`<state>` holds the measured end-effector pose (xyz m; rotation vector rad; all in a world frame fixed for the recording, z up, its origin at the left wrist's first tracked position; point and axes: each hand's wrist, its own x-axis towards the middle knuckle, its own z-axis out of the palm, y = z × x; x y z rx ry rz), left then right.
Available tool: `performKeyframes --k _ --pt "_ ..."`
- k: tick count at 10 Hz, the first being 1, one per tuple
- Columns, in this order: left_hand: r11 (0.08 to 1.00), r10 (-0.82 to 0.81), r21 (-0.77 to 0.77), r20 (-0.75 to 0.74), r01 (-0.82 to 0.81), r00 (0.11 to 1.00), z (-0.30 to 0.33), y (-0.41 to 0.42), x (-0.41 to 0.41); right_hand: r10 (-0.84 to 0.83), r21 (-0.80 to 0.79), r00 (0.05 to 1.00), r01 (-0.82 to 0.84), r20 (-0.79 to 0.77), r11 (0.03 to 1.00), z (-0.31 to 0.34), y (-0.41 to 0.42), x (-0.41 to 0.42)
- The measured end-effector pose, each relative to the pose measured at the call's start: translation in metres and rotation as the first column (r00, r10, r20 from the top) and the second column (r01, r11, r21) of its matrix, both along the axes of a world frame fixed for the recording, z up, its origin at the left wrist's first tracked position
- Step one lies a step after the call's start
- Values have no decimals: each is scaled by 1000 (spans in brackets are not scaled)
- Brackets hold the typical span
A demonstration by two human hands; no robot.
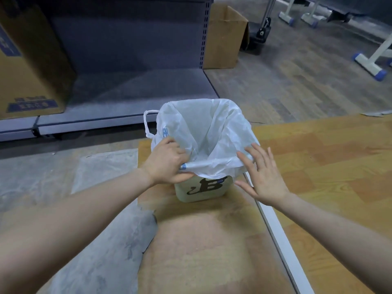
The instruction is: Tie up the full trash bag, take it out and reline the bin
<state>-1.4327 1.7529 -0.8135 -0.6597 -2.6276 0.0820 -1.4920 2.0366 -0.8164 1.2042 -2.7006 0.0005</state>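
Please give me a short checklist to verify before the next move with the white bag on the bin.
1. White plastic bag opened inside the pale square bin: ok.
2. Bag edge folded over the near rim: ok.
3. Left hand grips the bag at the near left corner: ok.
4. Right hand holds the bag: not ok, fingers spread, only touching.
5. Loop handle tucked in: not ok, hangs outside.
6. Far rim covered: cannot tell.

White bag (210, 132) lining small upright bin (201, 190), mouth open
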Motion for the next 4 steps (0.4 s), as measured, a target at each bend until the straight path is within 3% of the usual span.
performKeyframes --k 1,2,3,4 --pt "987 40 -158 233 -3 972 29 -3 0 -15 183 982 -21 189 983 34 -2 -11" --pt "945 206 -327 505 -35 838 83 3 2 -60 222 928 -25 369 975 93 -9 -14" --pt "954 297 -219 613 -204 732 150 15 0 -106 157 894 41 435 987 159 -20 -13" --pt "943 332 -236 622 -234 709 212 24 3 -168 230 867 64 469 971 221 -25 -10"
